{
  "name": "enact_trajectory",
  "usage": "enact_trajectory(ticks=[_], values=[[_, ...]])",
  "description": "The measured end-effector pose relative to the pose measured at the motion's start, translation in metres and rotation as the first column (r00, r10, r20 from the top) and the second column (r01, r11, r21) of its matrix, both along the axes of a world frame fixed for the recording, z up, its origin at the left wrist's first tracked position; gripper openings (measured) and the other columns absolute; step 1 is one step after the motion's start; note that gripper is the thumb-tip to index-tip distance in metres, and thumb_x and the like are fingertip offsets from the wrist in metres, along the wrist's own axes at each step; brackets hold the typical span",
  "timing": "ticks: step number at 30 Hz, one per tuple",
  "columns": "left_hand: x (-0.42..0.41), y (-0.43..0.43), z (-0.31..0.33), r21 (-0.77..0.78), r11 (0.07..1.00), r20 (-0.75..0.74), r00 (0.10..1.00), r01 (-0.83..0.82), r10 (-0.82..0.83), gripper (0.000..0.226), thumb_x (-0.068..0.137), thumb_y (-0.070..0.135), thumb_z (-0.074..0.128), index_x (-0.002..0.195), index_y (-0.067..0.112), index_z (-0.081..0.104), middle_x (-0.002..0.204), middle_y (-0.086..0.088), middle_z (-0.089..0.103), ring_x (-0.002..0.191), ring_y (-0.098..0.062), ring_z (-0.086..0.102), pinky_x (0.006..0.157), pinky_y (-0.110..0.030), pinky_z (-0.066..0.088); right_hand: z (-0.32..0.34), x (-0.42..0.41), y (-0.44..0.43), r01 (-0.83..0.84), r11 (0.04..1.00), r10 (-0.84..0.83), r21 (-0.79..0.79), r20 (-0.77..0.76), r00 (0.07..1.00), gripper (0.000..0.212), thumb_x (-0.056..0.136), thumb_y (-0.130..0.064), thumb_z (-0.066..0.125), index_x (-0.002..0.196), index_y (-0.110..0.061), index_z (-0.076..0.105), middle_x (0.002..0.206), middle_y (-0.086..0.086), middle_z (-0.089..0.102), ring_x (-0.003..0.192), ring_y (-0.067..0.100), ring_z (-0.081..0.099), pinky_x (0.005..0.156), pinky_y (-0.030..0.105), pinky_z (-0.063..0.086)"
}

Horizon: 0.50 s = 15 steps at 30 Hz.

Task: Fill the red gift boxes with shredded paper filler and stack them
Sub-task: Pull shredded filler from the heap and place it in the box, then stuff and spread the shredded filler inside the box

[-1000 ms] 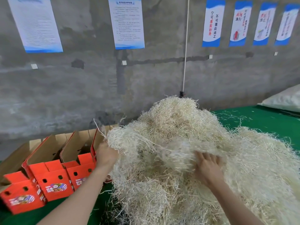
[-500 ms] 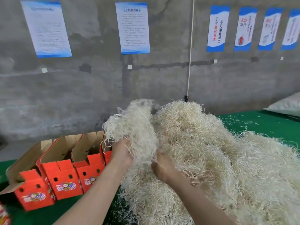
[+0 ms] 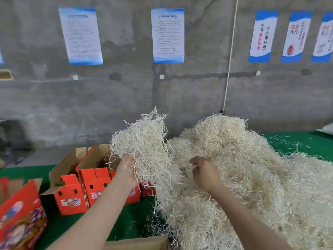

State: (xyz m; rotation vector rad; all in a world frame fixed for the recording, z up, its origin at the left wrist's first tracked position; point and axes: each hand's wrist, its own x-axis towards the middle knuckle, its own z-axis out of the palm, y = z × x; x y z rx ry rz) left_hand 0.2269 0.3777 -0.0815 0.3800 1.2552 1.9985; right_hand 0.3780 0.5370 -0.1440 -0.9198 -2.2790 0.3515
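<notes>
Nearest me, my left hand (image 3: 127, 171) has its fingers closed around a raised clump of pale shredded paper filler (image 3: 144, 141); my right hand (image 3: 205, 175) hangs loosely curled, holding nothing, strands brushing its fingertips; just left of the clump and below it stand the open red cardboard gift boxes (image 3: 84, 179) on the green table (image 3: 133, 219), so the left hand is nearer; beyond rises the large filler heap (image 3: 243, 168).
</notes>
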Motion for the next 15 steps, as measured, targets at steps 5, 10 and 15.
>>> enact_trajectory(ticks=[5, 10, 15], values=[[-0.012, -0.066, -0.015, -0.285, 0.958, -0.157, 0.987, -0.038, -0.007, 0.025, 0.093, 0.001, 0.044, 0.115, -0.005, 0.052, 0.125, -0.028, 0.052, 0.107, -0.040, 0.056, 0.088, -0.041, 0.047, 0.053, -0.001, -0.077, -0.688, 0.527, 0.484, -0.499, -0.489, 0.725, 0.062, 0.069, -0.056, 0.069, 0.120, -0.067, 0.035, 0.135, -0.023, 0.037, 0.120, 0.002, 0.047, 0.095, 0.033, 0.046], [-0.035, -0.130, -0.031, -0.479, 0.877, -0.268, 0.948, 0.021, -0.169, 0.068, 0.048, 0.004, 0.077, 0.108, -0.016, 0.054, 0.115, -0.030, 0.055, 0.110, -0.044, 0.051, 0.097, -0.041, 0.040, 0.036, -0.015, -0.138, -0.589, 0.477, 0.549, -0.652, -0.302, 0.779, 0.097, 0.056, -0.046, 0.081, 0.122, -0.067, 0.013, 0.150, -0.014, 0.013, 0.118, -0.014, 0.022, 0.101, 0.025, 0.018], [-0.052, -0.163, -0.070, -0.520, 0.852, -0.354, 0.923, -0.058, -0.153, 0.026, 0.096, -0.004, 0.037, 0.117, -0.002, 0.052, 0.097, -0.009, 0.058, 0.069, -0.010, 0.053, 0.056, -0.009, 0.042, -0.002, -0.044, -0.181, -0.425, 0.591, 0.375, -0.686, -0.233, 0.897, 0.072, 0.064, -0.027, 0.084, 0.121, -0.033, 0.039, 0.111, -0.030, 0.057, 0.090, -0.010, 0.056, 0.081, 0.009, 0.043]])
